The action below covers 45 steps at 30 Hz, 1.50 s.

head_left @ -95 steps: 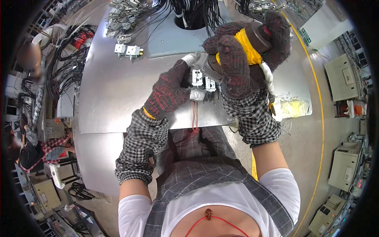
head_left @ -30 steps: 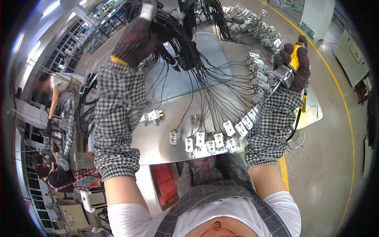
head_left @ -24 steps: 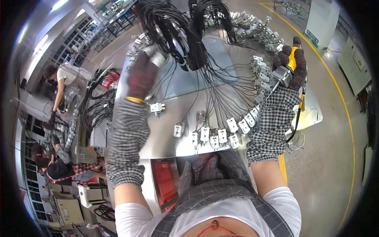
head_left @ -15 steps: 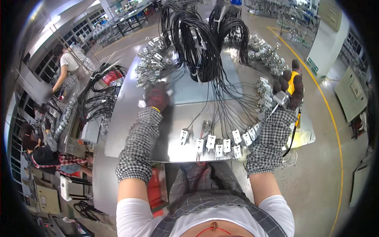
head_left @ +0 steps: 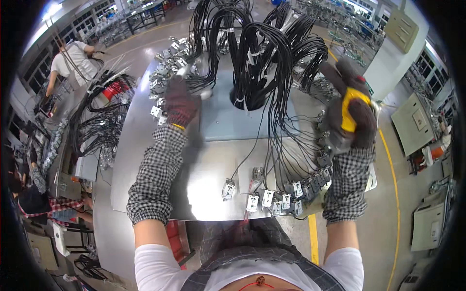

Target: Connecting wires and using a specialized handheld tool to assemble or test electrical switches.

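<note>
While the left hand rests among small connectors, grip unclear; the right hand grip clasps a yellow tool.

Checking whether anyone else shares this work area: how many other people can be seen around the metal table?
2. One person stands at the far left by a bench; another sits low at the left edge. More may be hidden.

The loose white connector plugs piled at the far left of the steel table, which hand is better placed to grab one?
Left. The left hand is stretched out right beside that pile of connector plugs, while the right hand is gripping a yellow tool over at the table's right edge.
</note>
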Motion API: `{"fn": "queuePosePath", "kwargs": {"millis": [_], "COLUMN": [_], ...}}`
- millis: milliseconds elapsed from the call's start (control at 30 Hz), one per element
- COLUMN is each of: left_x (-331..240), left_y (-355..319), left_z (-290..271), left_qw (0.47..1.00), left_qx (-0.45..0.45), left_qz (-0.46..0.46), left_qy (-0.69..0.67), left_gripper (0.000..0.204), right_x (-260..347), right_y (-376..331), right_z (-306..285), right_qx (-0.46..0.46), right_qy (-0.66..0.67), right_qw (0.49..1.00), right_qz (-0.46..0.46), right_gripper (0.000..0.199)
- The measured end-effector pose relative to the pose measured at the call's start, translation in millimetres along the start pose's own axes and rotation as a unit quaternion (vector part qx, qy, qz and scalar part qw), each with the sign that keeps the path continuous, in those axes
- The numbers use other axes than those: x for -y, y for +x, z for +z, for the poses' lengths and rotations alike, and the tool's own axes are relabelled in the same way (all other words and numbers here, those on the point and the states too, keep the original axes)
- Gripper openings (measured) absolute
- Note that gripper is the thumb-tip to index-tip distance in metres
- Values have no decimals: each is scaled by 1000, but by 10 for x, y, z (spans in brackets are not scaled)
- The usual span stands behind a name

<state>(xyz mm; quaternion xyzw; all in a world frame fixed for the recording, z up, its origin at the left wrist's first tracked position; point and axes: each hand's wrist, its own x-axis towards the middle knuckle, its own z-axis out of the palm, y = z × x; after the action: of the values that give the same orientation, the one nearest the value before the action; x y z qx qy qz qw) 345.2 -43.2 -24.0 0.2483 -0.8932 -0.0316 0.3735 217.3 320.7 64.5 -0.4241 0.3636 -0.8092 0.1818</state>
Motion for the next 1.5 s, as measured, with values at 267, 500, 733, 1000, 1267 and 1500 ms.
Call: {"fn": "queuePosePath", "kwargs": {"millis": [267,500,733,1000,1267,1500], "left_x": [-108,-285,-358,-195,-1295,-1723], "left_y": [468,623,635,692,219,-228], "left_z": [354,967,717,60,-1805,-2101], "left_qw": [988,978,959,977,669,613], "left_qx": [19,128,250,134,71,110], "left_qz": [-46,-79,-68,-19,-41,57], "left_qy": [-148,-146,-119,-164,-739,-780], "left_gripper": [87,64,85,71,52,61], "right_x": [-902,-674,409,1000,677,446], "right_y": [1142,776,133,-144,-141,-92], "right_z": [-419,302,755,762,848,1152], "right_qx": [268,79,-7,98,120,193], "right_qy": [-424,86,176,33,63,19], "right_qw": [865,979,981,994,989,977], "right_qz": [-27,165,-79,-31,-58,-85], "right_gripper": [68,72,79,70,59,65]}}
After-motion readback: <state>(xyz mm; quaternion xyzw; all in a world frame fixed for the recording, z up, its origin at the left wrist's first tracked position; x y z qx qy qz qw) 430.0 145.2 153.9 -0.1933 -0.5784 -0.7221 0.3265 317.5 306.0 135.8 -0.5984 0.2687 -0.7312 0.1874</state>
